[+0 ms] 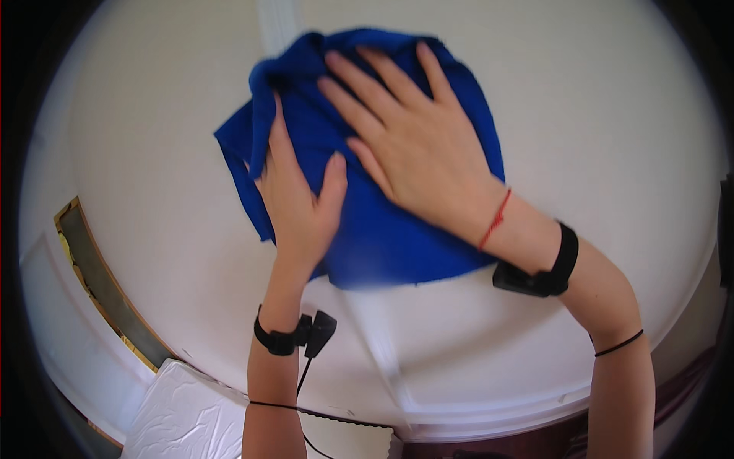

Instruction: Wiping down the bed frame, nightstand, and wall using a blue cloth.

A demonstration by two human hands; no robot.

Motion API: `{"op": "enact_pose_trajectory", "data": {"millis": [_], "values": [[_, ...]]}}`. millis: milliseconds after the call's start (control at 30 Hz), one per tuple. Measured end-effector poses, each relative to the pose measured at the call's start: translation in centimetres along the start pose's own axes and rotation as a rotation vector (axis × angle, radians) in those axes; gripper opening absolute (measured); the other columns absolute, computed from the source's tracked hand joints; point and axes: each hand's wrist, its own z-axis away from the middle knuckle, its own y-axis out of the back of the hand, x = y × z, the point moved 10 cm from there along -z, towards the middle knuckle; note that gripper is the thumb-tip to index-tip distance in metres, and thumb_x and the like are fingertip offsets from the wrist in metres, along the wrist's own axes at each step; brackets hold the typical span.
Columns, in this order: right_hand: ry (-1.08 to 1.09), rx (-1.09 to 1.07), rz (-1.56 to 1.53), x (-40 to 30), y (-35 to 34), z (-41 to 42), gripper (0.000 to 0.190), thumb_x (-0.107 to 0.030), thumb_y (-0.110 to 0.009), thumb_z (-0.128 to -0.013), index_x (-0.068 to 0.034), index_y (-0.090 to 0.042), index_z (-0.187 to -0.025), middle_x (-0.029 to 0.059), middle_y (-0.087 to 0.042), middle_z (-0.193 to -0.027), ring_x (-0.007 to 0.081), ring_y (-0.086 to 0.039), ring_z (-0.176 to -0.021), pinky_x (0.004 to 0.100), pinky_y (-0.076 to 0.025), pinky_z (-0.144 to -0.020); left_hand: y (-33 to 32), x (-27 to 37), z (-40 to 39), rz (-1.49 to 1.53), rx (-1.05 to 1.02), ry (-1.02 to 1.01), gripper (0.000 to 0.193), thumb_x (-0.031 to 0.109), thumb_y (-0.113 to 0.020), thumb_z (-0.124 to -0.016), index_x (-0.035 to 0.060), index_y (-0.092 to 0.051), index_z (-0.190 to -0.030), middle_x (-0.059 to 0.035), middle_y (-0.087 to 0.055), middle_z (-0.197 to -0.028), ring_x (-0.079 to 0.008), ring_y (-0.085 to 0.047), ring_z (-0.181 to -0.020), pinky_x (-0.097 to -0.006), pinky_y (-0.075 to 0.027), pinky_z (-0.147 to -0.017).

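Observation:
A blue cloth (390,241) lies bunched and partly folded on a smooth white surface (579,132). My right hand (418,137) rests flat on the cloth's upper right part, palm down with fingers spread. On the cloth's left side is my left hand (298,195), its thumb apart from the fingers. A fold of the cloth covers some of the left fingers, so their tips are partly hidden. Whether those fingers grip the fold cannot be told. Both wrists carry black straps with small devices.
Toward the lower left stands a gold-edged frame or panel (109,287). A white, wrinkled covered item (183,413) and a pale piece with a scalloped edge (350,439) are at the bottom. A thin black cable (304,376) hangs from the left wrist device.

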Motion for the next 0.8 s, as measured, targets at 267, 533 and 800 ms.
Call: {"op": "enact_pose_trajectory", "data": {"millis": [267, 533, 800], "values": [[0.035, -0.417, -0.202, 13.3, -4.3, 24.8, 0.055, -0.021, -0.054, -0.087, -0.012, -0.045, -0.140, 0.0009, -0.034, -0.152, 0.0139, -0.052, -0.088, 0.0400, -0.037, -0.099, -23.4, 11.0, 14.6, -0.373, -0.498, 0.244, 0.073, 0.032, -0.065, -0.078, -0.0063, -0.041, -0.135, -0.0297, -0.045, -0.129, -0.0496, -0.040, -0.120, -0.0538, -0.031, -0.103], [0.062, -0.540, -0.238, 11.9, -5.0, 42.5, 0.051, -0.031, -0.053, -0.093, -0.020, -0.045, -0.142, -0.0065, -0.043, -0.146, 0.0084, -0.048, -0.070, 0.0357, -0.041, -0.084, -28.5, 15.8, 30.5, -0.179, -0.791, 0.332, 0.070, 0.043, -0.070, -0.077, -0.0017, -0.051, -0.128, -0.0298, -0.050, -0.124, -0.0511, -0.043, -0.119, -0.0602, -0.031, -0.101], [-0.199, 0.025, -0.027, 27.0, 2.8, 24.1, 0.056, -0.026, -0.060, -0.086, -0.009, -0.046, -0.137, 0.0107, -0.040, -0.146, 0.0300, -0.043, -0.129, 0.0498, -0.031, -0.105, -27.5, 16.0, 3.9, -0.360, -0.152, 0.039, 0.046, 0.029, -0.059, -0.091, 0.0014, -0.053, -0.128, -0.0252, -0.060, -0.111, -0.0411, -0.058, -0.105, -0.0461, -0.043, -0.090]]}}
